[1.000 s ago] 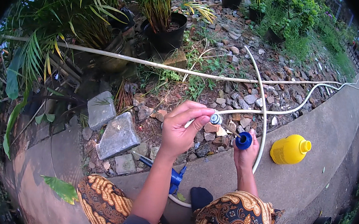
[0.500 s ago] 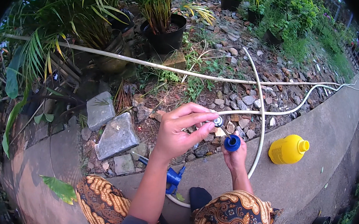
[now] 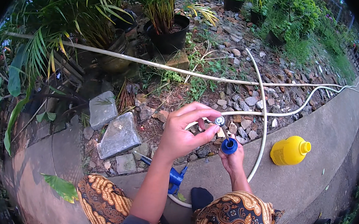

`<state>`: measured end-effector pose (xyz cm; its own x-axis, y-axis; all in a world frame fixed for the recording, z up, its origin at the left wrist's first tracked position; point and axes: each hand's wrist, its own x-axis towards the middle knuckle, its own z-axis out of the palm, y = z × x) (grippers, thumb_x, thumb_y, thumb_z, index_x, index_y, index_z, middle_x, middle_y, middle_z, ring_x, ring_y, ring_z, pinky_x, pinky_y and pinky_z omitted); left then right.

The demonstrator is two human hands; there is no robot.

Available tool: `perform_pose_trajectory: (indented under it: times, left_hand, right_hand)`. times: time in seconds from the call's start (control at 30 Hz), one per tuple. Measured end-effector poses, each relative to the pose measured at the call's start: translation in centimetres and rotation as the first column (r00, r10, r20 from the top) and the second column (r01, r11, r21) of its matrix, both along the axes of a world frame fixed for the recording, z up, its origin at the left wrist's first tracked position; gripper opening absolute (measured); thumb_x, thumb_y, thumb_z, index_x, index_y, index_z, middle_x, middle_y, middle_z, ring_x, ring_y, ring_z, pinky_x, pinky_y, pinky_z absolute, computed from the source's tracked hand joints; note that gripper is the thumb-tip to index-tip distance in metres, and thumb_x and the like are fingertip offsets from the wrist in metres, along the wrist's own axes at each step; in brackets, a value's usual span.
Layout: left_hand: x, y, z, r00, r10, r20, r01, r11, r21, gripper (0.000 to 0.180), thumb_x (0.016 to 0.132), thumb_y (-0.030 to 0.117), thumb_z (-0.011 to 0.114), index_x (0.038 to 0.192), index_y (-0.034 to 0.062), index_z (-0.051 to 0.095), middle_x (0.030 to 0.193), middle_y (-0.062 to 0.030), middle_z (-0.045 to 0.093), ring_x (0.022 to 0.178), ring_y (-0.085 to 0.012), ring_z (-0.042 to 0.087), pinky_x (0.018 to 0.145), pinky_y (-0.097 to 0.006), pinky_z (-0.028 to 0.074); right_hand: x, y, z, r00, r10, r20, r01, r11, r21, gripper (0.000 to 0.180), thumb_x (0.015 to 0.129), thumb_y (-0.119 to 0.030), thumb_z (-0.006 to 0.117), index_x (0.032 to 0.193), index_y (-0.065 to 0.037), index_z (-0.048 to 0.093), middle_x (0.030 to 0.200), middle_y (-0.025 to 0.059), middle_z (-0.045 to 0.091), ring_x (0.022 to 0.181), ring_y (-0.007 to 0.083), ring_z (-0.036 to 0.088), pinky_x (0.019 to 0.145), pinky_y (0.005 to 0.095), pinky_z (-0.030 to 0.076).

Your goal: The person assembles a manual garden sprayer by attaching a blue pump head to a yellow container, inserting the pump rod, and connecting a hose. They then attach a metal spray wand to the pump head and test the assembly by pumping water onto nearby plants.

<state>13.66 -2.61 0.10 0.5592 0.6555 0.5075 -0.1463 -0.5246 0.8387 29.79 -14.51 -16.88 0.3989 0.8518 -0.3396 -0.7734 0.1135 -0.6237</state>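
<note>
One pale round fitting (image 3: pixel 219 121) | left fingers (image 3: pixel 210 113) | between their tips

Outdoor loc., daylit. Curved grey conc. path (image 3: pixel 334 120) adj. to grey-brown stone rubble bed (image 3: pixel 249 102); feathery green palm (image 3: pixel 162 2) w/ round blk. pot (image 3: pixel 167 41), upper L.

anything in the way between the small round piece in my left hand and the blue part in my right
Only a thin rod shows in the gap between the small round piece in your left hand and the blue part in your right hand. Whether it joins either is unclear. Nothing else visible intervenes.
</note>
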Motion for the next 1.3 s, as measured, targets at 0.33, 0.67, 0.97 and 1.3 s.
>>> perform_pose_trajectory:
  times: [0.33, 0.67, 0.97, 1.3]
  left_hand:
    - [0.1, 0.3, -0.8, 0.993, -0.115, 0.026, 0.117, 0.983, -0.141, 0.033, 0.081, -0.001, 0.079, 0.113, 0.0022, 0.074, 0.106, -0.0068, 0.069, 0.091, -0.0114, 0.066, 0.074, -0.024, 0.054]
    - [0.5, 0.0, -2.1, 0.972, -0.175, 0.159, 0.230, 0.860, -0.456, 0.032, 0.087, 0.003, 0.079, 0.116, -0.0040, 0.067, 0.110, -0.0058, 0.064, 0.100, -0.0110, 0.062, 0.082, -0.026, 0.056]
    - [0.9, 0.6, -2.0, 0.936, 0.349, -0.046, -0.343, 0.934, 0.101, 0.024, 0.091, 0.003, 0.074, 0.115, 0.0007, 0.075, 0.102, -0.0108, 0.073, 0.090, -0.0161, 0.072, 0.078, -0.028, 0.057]
    - [-0.7, 2.5, -2.8, 0.861, 0.506, -0.054, -0.438, 0.791, 0.428, 0.022, 0.088, 0.006, 0.074, 0.109, 0.0006, 0.076, 0.097, -0.0163, 0.075, 0.084, -0.0297, 0.074, 0.075, -0.035, 0.058]
  right_hand:
    - [-0.3, -0.3, 0.0, 0.997, 0.051, -0.056, -0.053, 0.998, -0.034, 0.033, 0.106, -0.032, 0.057, 0.079, -0.014, 0.056, 0.065, -0.0025, 0.051, 0.050, 0.0098, 0.042, 0.044, 0.0262, 0.031]
    - [-0.5, -0.5, 0.5, 0.944, 0.262, -0.200, -0.279, 0.958, -0.063, 0.038, 0.108, -0.032, 0.053, 0.075, -0.013, 0.051, 0.061, -0.0027, 0.043, 0.048, 0.0094, 0.035, 0.043, 0.0270, 0.027]
    - [0.2, -0.9, 0.8, 0.938, 0.317, 0.140, -0.285, 0.935, -0.210, 0.038, 0.110, -0.032, 0.045, 0.079, -0.010, 0.051, 0.060, -0.0013, 0.043, 0.046, 0.0092, 0.033, 0.044, 0.0270, 0.025]
    - [2.5, -1.7, 5.2, 0.263, -0.119, 0.958, 0.481, 0.876, -0.023, 0.052, 0.111, -0.032, 0.047, 0.068, -0.003, 0.052, 0.055, -0.0049, 0.042, 0.051, 0.0050, 0.034, 0.046, 0.0284, 0.024]
